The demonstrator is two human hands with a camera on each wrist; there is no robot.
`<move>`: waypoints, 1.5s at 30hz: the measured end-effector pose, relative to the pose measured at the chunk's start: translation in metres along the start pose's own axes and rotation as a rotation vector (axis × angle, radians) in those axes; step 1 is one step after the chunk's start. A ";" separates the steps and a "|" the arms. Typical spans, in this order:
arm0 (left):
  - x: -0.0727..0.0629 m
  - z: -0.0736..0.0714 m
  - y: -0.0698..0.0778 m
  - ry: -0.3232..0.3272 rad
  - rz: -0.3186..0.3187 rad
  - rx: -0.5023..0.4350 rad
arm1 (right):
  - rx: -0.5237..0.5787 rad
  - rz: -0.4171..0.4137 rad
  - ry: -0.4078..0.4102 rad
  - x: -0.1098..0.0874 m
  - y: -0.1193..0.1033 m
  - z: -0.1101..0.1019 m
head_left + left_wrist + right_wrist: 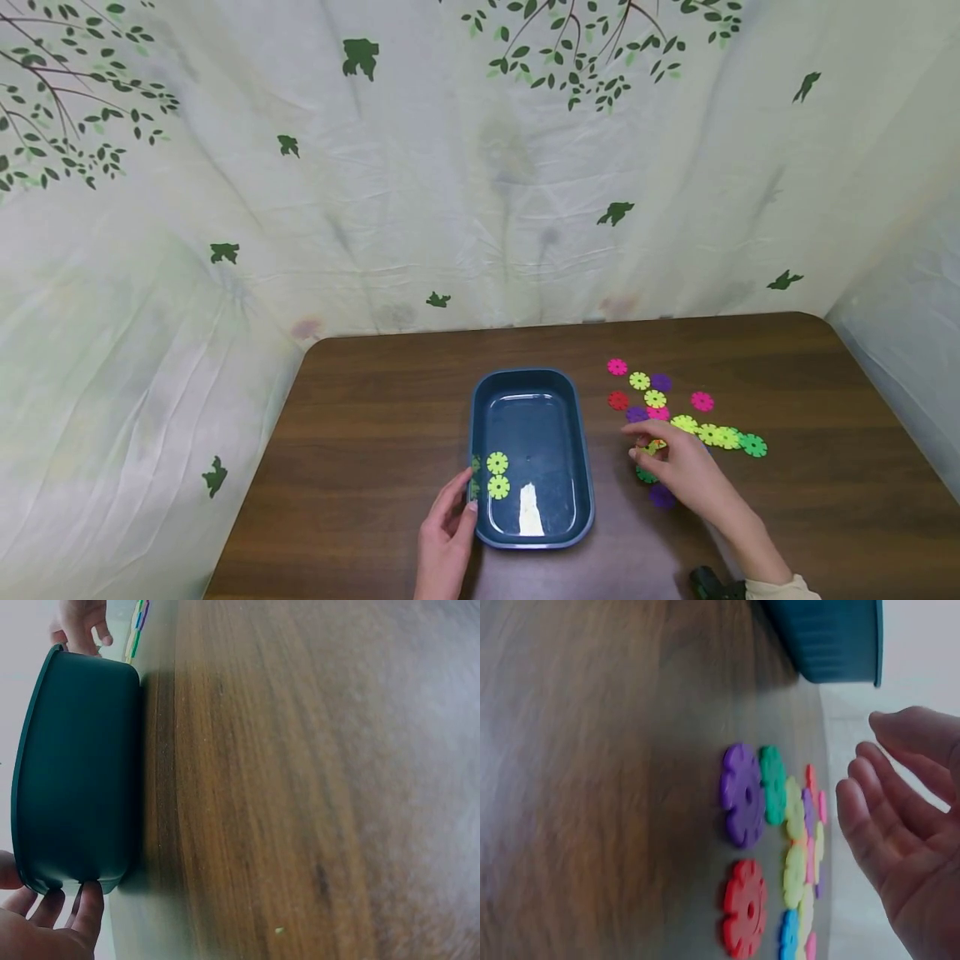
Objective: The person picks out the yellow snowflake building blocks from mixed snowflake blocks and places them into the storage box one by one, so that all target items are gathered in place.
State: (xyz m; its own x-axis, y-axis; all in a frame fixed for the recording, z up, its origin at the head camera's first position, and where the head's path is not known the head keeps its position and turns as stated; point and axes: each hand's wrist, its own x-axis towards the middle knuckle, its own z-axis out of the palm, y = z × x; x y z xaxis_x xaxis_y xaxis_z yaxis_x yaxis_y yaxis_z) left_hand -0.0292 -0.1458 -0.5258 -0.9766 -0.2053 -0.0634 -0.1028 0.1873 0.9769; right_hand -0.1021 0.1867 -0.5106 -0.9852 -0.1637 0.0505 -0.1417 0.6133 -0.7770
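1. Lowest at right: a cream sleeve (780,588) and a black wrist device (707,582).
2. At the near left of the blue tray (540,450): left grip (444,533), holding the tray's side, thumb at the rim, fingertips against the outer wall.
3. Inside the tray, toward the left wall: two yellow-green flower-shaped pieces (498,487), one just behind the other, lying flat.
4. To the right of the tray, on the bench (360,433): a near purple piece (662,497), with a near red piece (744,909) close by in the right wrist view, and a near green piece (647,475) just beyond the purple.
5. Raised above these: right grip (681,468), thumb and fingers apart, nothing between.
6. Farther on, running rightward: a row of yellow pieces (707,434), ending at a far green piece (753,445).
7. Beyond the row: a far red piece (618,401) at left, a right-hand pink piece (702,402), more yellow, pink and purple between.
8. Farthest in the scatter: a far pink piece (617,367).
9. Behind the bench: white cloth (450,192) with green print.
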 end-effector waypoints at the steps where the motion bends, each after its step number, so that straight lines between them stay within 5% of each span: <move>1: 0.000 0.000 0.000 0.000 -0.002 0.002 | -0.014 0.011 0.010 0.000 0.002 -0.001; 7: 0.000 0.000 0.001 0.002 -0.009 0.009 | -0.058 0.049 0.053 -0.002 0.009 -0.008; 19: 0.001 0.000 0.000 0.011 -0.030 0.043 | -0.073 0.094 0.011 -0.001 0.017 -0.013; 36: 0.000 0.001 0.000 0.006 0.015 -0.012 | -0.112 0.016 -0.071 0.006 0.026 -0.012; 45: 0.001 0.001 0.001 0.010 -0.021 0.014 | -0.090 -0.008 -0.147 0.011 0.027 -0.014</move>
State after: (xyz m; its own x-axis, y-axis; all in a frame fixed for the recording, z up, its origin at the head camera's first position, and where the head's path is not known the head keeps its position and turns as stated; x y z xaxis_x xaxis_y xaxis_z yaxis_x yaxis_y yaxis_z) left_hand -0.0303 -0.1444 -0.5251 -0.9724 -0.2186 -0.0818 -0.1259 0.1958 0.9725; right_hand -0.1177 0.2121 -0.5219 -0.9602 -0.2762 -0.0414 -0.1639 0.6771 -0.7174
